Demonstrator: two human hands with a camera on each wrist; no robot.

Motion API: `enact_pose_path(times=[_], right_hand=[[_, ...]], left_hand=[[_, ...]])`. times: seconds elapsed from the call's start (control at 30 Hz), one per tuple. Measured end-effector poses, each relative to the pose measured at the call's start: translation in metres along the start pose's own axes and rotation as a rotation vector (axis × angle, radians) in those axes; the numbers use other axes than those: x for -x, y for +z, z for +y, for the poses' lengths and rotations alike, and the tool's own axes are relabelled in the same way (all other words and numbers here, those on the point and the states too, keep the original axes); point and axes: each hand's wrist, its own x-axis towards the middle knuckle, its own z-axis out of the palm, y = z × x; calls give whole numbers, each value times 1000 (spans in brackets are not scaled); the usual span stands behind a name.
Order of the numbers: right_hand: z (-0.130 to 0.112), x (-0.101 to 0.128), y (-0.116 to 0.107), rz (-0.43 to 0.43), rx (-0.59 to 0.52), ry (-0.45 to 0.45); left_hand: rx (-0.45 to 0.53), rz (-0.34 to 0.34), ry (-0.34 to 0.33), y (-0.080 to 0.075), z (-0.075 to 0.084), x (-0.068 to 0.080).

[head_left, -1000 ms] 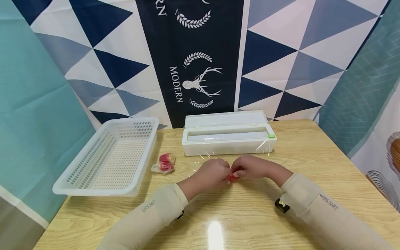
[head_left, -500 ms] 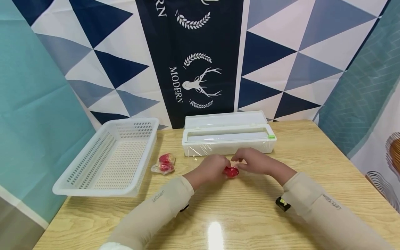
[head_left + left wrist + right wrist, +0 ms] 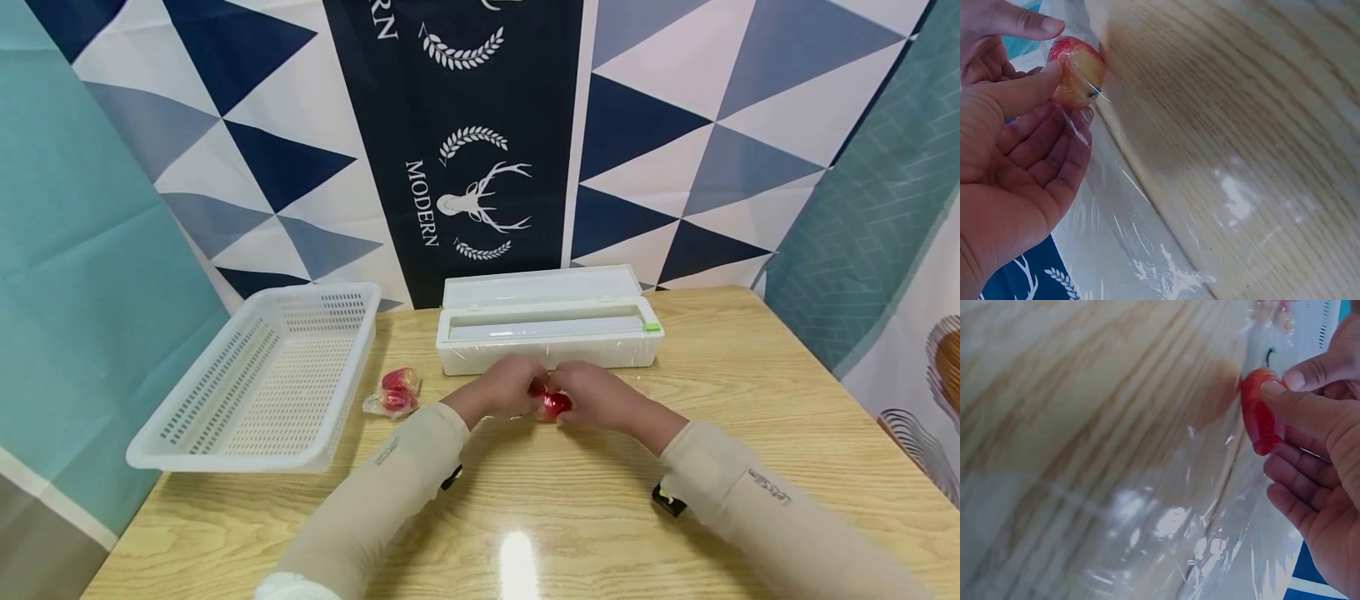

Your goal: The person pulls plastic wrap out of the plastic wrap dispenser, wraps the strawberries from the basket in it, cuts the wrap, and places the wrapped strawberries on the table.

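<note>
Two hands meet at desk centre in the head view: left hand (image 3: 504,387) and right hand (image 3: 592,394) both pinch one small red fruit (image 3: 553,404), just in front of the white cling film dispenser (image 3: 546,332). Text readable: "MODERN" on the dark backdrop banner (image 3: 457,142), "LetsSlim" on the right sleeve (image 3: 765,487). Vs. 0.5 s ago: both hands moved slightly up toward the dispenser, fruit now held between them instead of lying under the left fingers. Count: one dispenser, one white basket (image 3: 262,375) at left, two wrapped red fruits (image 3: 393,393) beside it, one fruit in hand.

Left wrist view: left hand (image 3: 1010,162) with thumb and curled fingers on the fruit (image 3: 1075,72), grip closed on it; cling film (image 3: 1141,237) runs under the hand over the desk (image 3: 1260,112). Right-hand fingertip visible at top.

Right wrist view: right hand (image 3: 1319,456) thumb and fingers pinch the fruit (image 3: 1260,412), grip closed on it; film (image 3: 1179,519) crinkled over the desk.
</note>
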Motion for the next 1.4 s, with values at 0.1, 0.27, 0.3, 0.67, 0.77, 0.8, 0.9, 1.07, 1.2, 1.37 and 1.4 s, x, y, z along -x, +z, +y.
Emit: enact_pose_path(times=[0.1, 0.27, 0.3, 0.67, 0.77, 0.8, 0.9, 1.07, 1.2, 1.37, 1.4], right_hand=[[1, -3, 2, 1, 30, 13], [6, -6, 4, 8, 44, -14], [6, -6, 3, 11, 40, -18], [19, -7, -4, -5, -58, -16], [21, -6, -6, -21, -95, 2], [22, -6, -7, -18, -97, 2], [21, -3, -12, 11, -91, 15], [19, 0, -16, 70, -82, 50], [19, -3, -14, 72, -85, 56], [23, -8, -12, 67, -96, 62], [25, -9, -12, 67, -101, 56]], left_hand=[[49, -4, -39, -1, 0, 1], [-94, 41, -66, -2, 6, 7], [-159, 58, -62, -1, 8, 8], [-479, 147, 132, 13, 14, 4], [-488, 162, 146, 15, 12, 0], [-486, 161, 145, 14, 11, -1], [-412, 153, 122, 10, 10, -2], [-194, 122, 66, 1, 4, -3], [-56, 86, 30, -3, -1, -5], [56, 89, -15, -7, -6, -6], [66, 96, -27, -8, -7, -6]])
